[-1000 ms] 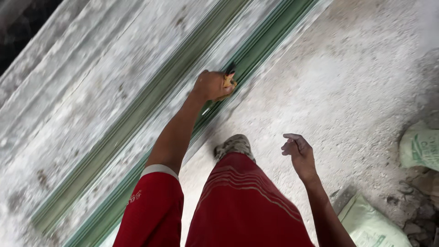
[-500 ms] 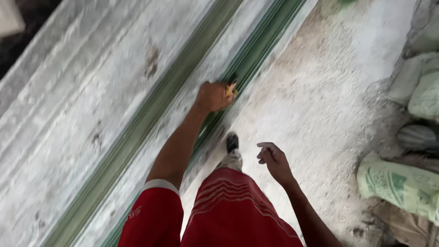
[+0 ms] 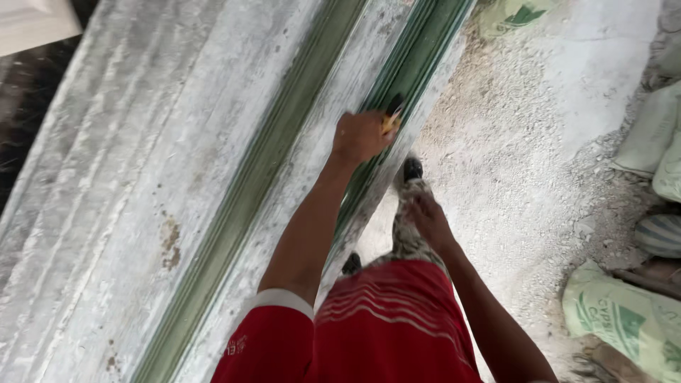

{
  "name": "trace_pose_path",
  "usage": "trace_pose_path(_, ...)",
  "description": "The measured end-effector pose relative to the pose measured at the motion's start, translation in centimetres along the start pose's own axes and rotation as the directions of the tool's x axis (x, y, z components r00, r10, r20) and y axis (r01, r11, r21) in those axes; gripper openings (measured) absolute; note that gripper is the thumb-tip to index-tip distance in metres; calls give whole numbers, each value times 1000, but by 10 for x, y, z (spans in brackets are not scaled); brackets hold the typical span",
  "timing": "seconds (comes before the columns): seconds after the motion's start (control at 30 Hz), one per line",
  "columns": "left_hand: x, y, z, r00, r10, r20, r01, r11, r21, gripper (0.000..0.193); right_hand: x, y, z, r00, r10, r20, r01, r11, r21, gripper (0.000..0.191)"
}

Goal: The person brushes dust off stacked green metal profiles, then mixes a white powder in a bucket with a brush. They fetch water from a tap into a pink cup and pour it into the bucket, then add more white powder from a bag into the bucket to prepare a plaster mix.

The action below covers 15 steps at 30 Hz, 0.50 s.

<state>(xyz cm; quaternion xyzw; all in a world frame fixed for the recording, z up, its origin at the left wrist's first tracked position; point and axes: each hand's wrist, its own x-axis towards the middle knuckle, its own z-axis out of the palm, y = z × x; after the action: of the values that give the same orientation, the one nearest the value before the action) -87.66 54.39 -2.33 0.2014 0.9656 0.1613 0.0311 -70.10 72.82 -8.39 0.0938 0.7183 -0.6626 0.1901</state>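
- Over on the long green moulded panel (image 3: 234,213), the left hand (image 3: 360,135) is pressed down into the groove near its right edge, fingers clenched around a small yellowish pad or sponge (image 3: 389,122). Can't make out exactly what kind of pad it is, only a corner pokes out past the knuckles.
- Right hand (image 3: 428,220) hangs loose beside the leg, fingers relaxed and holding nothing, a bit blurred.
- Panel runs diagonally across the view and is mostly caked in pale grey-white dust or residue. Green shows through clean only along two narrow grooves, including the one the pad sits in.
- Going by how it looks, I'd say the rubbing is well short of done: the broad flat bands to the left are dusty and blotchy, with a couple of brownish stains.
- Person in a red shirt stands on a dusty concrete floor (image 3: 539,142), one dark shoe (image 3: 412,169) right beside the panel's edge.
- Green and white sacks (image 3: 624,319) lie off to the right, well apart from the work.
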Motion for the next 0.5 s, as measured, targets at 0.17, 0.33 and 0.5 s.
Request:
trace_pose_path(0.17,111,13,14,999,-15,38,16,1000,-27,43,112,-30,-51,981,-129,-148,112,986,-121,41)
trace_pose_path(0.33,219,21,20,994,47,-102,-54,996,-66,45,227,-76,-99,853,-448,-269,274,821,-501,52)
trace_pose_path(0.5,315,32,38,999,29,-23,-33,988,-152,39,300,-99,-91,848,-173,-501,238,969,67,50)
